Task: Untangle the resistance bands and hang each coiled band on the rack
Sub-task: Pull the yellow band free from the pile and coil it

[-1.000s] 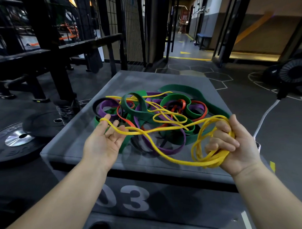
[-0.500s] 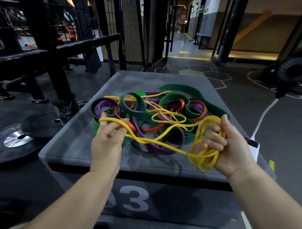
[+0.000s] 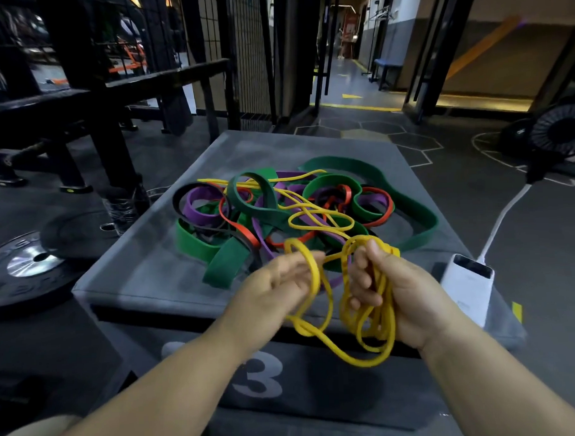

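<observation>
A tangle of green, purple, red and black resistance bands lies on a grey padded box. A thin yellow band runs out of the tangle and hangs in several loops between my hands at the box's front edge. My right hand grips a bunch of these loops, fingers curled round them. My left hand, blurred by motion, sits close beside it with a yellow loop over its fingers.
A white power bank with a white cable lies on the box's right front corner. Weight plates lie on the floor at left. A black rack frame stands behind them. A fan stands at right.
My left hand has moved right from the tangle's left side to just beside my right hand, bringing the yellow band with it. More yellow loops now hang from my right hand.
</observation>
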Demonstrator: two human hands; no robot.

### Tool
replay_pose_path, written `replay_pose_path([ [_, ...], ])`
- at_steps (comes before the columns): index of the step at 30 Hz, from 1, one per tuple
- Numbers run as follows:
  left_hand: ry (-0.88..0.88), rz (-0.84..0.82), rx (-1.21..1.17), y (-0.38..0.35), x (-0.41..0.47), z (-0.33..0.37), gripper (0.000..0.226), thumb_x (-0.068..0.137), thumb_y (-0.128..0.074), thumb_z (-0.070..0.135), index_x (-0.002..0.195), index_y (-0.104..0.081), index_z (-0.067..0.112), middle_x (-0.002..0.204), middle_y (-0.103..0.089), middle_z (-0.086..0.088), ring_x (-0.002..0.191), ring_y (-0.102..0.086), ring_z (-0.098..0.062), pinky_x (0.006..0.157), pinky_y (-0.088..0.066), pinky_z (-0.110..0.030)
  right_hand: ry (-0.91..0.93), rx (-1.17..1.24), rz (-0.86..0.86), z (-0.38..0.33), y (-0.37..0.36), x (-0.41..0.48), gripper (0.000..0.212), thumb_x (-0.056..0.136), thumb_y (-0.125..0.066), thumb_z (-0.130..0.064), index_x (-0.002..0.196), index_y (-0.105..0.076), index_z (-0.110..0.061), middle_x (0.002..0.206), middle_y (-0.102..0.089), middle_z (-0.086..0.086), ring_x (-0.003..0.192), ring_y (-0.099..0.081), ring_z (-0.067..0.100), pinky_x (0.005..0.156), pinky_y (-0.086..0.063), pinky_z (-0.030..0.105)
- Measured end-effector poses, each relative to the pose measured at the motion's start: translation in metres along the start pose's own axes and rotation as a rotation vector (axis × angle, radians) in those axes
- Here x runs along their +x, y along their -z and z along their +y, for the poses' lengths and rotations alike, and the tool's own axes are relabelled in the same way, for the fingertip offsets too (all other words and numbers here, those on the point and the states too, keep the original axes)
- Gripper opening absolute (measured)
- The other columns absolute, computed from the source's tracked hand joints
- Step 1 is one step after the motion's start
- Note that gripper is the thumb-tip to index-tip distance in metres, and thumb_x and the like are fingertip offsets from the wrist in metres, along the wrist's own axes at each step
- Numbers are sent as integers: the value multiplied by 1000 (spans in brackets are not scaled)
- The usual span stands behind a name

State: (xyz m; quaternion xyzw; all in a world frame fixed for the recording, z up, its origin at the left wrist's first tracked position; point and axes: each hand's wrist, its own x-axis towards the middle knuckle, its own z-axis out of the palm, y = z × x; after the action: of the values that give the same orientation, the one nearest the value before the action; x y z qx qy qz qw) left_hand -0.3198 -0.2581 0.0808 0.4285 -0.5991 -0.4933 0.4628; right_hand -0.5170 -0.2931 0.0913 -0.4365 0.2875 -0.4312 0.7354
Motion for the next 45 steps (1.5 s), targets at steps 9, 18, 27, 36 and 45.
replay_pose_path([
  [9,249,189,-718,44,12,26,65,95,-33,51,54,-62,9,40,-29,0,41,-43,-16,67,-39,-32,42,281,263,-22,25,5,34,91,-51,-44,69,-49,-19,53,-29,-9,33,-24,3,42,-35,19],
  [18,129,-119,-790,114,11,3,51,94,-13,29,108,-53,1,82,-57,-14,104,-50,-30,109,-18,-38,37,436,316,-36,47,8,46,95,-46,-47,58,-49,-20,41,-26,-10,32,-11,3,35,-16,13],
  [27,471,236,-361,128,26,11,66,88,-40,60,39,-40,15,62,-58,-11,69,-67,-27,74,-43,-38,-19,392,338,-36,56,12,43,94,-50,-45,58,-48,-21,43,-24,-10,28,-20,2,33,-15,15],
  [36,389,338,107,132,31,-3,22,101,-46,16,88,-63,15,80,-55,0,57,-43,-9,47,-33,-18,15,405,362,-40,67,11,43,95,-47,-47,60,-46,-22,42,-25,-9,27,-23,3,34,-15,15],
  [45,238,495,-352,121,24,12,22,100,-46,20,82,-58,21,51,-58,10,42,-55,-1,39,-42,-10,61,383,350,-45,65,6,45,93,-46,-48,57,-47,-22,41,-24,-10,40,-4,5,33,-14,14],
])
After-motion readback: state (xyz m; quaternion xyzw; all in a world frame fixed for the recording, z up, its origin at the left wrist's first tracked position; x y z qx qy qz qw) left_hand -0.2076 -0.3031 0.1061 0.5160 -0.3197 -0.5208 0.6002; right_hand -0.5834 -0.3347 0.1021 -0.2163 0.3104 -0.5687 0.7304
